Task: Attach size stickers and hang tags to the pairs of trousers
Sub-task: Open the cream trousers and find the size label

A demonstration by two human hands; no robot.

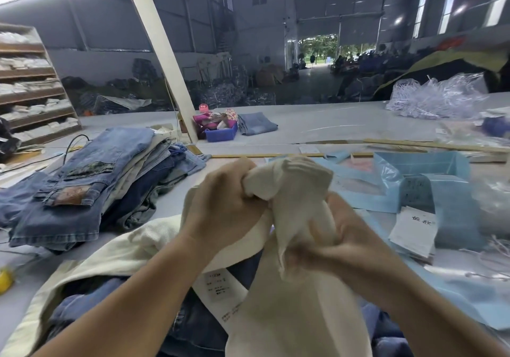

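The left hand [223, 196] and the right hand [339, 243] both hold a pair of cream trousers [292, 246]. The left hand is closed tight on a bunched-up bit of the cloth at the top. The right hand grips the cloth a little lower down, with its fingers curled round it. The cream trousers are lifted up over the near edge of the tabletop [317, 120], right in the middle, and the rest of them hangs down and spreads out to the near left.

Under the cream trousers there are blue jeans [193, 326] at the near edge. A white paper tag [218, 287] with small print shows between the two arms, on top of those jeans. I cannot tell if it is tied to anything.

On the left side of the tabletop there is a pile of folded jeans [82, 180], with a brown patch on the top pair. On the right side there are light blue paper boxes [430, 188], and a stack of white tags [414, 229] lies just beside them. At the far right edge sits a heap of clear plastic strings [436, 97]. Far back, near the middle, a small blue bin [220, 134] stands next to one more folded pair of jeans [256, 123]. A yellow thing [5, 278] peeks in at the left edge.
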